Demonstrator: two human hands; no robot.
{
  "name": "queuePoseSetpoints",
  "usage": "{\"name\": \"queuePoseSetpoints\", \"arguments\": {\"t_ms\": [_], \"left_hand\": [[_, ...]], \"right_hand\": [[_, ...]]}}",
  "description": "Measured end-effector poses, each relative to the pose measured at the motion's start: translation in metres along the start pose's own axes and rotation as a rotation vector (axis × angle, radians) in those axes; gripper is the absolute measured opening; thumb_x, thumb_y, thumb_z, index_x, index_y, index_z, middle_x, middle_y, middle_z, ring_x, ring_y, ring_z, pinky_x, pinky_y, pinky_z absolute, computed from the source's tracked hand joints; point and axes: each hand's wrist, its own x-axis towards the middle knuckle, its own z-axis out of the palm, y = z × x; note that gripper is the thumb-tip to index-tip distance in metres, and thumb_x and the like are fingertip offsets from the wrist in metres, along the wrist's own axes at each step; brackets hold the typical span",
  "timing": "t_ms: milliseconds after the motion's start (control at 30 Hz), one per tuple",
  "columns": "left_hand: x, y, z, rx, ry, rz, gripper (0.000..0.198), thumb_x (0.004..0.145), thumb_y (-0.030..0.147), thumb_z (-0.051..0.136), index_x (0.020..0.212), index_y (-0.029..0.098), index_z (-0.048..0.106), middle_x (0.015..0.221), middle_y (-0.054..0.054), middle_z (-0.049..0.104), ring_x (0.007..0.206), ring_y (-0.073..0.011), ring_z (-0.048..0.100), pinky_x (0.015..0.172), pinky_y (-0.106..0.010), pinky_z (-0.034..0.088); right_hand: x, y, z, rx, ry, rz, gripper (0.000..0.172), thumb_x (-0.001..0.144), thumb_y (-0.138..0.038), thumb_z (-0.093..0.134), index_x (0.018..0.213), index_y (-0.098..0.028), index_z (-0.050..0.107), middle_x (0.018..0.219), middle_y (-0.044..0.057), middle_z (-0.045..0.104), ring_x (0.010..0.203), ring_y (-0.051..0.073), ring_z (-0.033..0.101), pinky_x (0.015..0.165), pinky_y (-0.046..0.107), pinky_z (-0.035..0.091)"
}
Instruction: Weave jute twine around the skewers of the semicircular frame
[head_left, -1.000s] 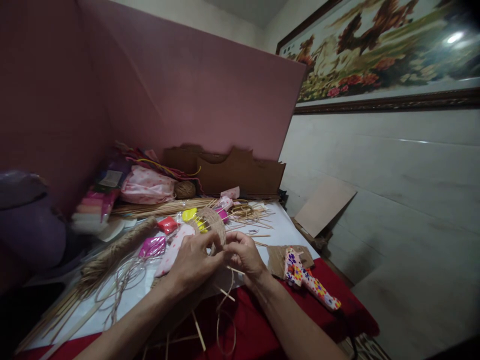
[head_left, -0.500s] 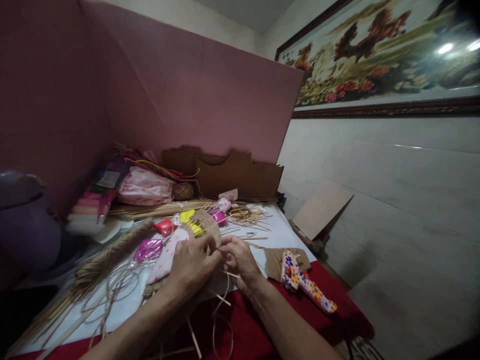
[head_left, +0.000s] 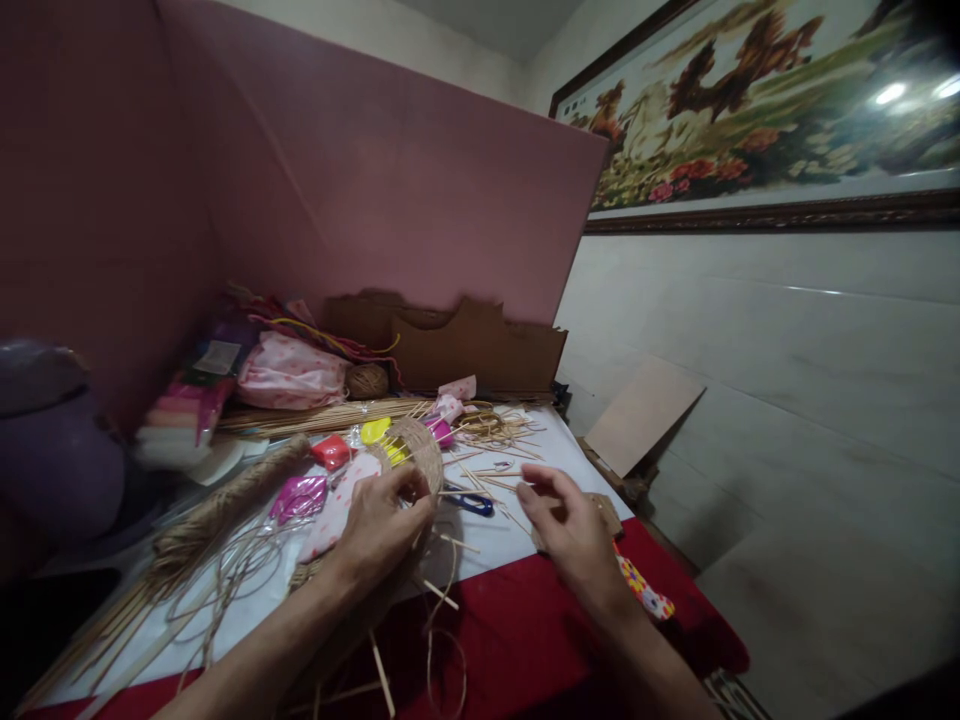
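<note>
My left hand (head_left: 390,515) is closed on the edge of a curved woven twine piece (head_left: 420,450) with thin sticks poking out of it. A pink dotted cloth (head_left: 341,505) lies just left of that hand. My right hand (head_left: 562,510) is raised off to the right, its fingers apart and slightly curled, with nothing visible between them. Blue-handled scissors (head_left: 474,502) rest on the white sheet between my hands. From the woven piece a loose twine strand (head_left: 452,570) hangs down over the red cloth.
A long twine bundle (head_left: 232,495) lies at left, with red (head_left: 331,452) and magenta (head_left: 298,497) packets nearby. Sticks (head_left: 322,418) and a twine ball (head_left: 367,381) are farther back. Cardboard (head_left: 480,350) stands behind. A flowered object (head_left: 646,590) lies at the right, partly behind my right hand.
My right hand has moved away from the woven piece to the right, and its fingers have opened. The blue-handled scissors now show. My left hand has stayed at the woven piece.
</note>
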Motion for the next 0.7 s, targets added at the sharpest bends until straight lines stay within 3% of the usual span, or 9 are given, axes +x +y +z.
{"name": "queuePoseSetpoints", "arguments": {"t_ms": [100,200,300,433,700], "left_hand": [[-0.001,0.002,-0.002,0.006,0.004,-0.004,0.012,0.072,0.026,0.051,0.064,0.019,0.057,0.066,0.000,0.062,0.069,-0.0175,0.057,0.066,-0.027,0.039],[-0.002,0.003,-0.002,0.021,0.016,0.028,0.013,0.073,0.028,0.052,0.065,0.020,0.057,0.065,0.001,0.062,0.067,-0.0166,0.057,0.064,-0.027,0.038],[-0.004,0.005,-0.002,0.076,0.040,0.067,0.013,0.074,0.029,0.054,0.066,0.020,0.058,0.064,0.001,0.062,0.065,-0.0162,0.056,0.064,-0.027,0.037],[-0.007,0.009,-0.001,0.121,0.042,0.082,0.013,0.075,0.028,0.053,0.067,0.020,0.059,0.065,0.000,0.063,0.066,-0.0169,0.056,0.066,-0.028,0.037],[-0.007,0.008,0.000,0.218,-0.040,0.103,0.016,0.078,0.026,0.050,0.070,0.021,0.062,0.070,-0.002,0.066,0.071,-0.0187,0.058,0.069,-0.030,0.037]], "right_hand": [[-0.013,0.018,-0.044,-0.328,0.066,-0.187,0.032,0.082,-0.048,0.054,0.090,-0.019,0.065,0.102,0.011,0.063,0.096,0.025,0.057,0.081,0.037,0.047],[-0.025,0.045,-0.082,-0.546,0.046,-0.195,0.029,0.084,-0.046,0.051,0.093,-0.022,0.065,0.105,0.009,0.062,0.099,0.025,0.058,0.087,0.039,0.045],[-0.036,0.073,-0.106,-0.666,-0.021,-0.188,0.031,0.083,-0.047,0.052,0.096,-0.023,0.066,0.104,0.009,0.064,0.099,0.026,0.058,0.088,0.041,0.046],[-0.046,0.089,-0.118,-0.718,-0.127,-0.176,0.031,0.083,-0.047,0.053,0.098,-0.024,0.065,0.102,0.008,0.066,0.096,0.024,0.061,0.083,0.036,0.050],[-0.046,0.087,-0.111,-0.768,-0.192,-0.163,0.037,0.083,-0.042,0.055,0.115,-0.024,0.055,0.112,0.007,0.062,0.100,0.023,0.061,0.083,0.034,0.050]]}}
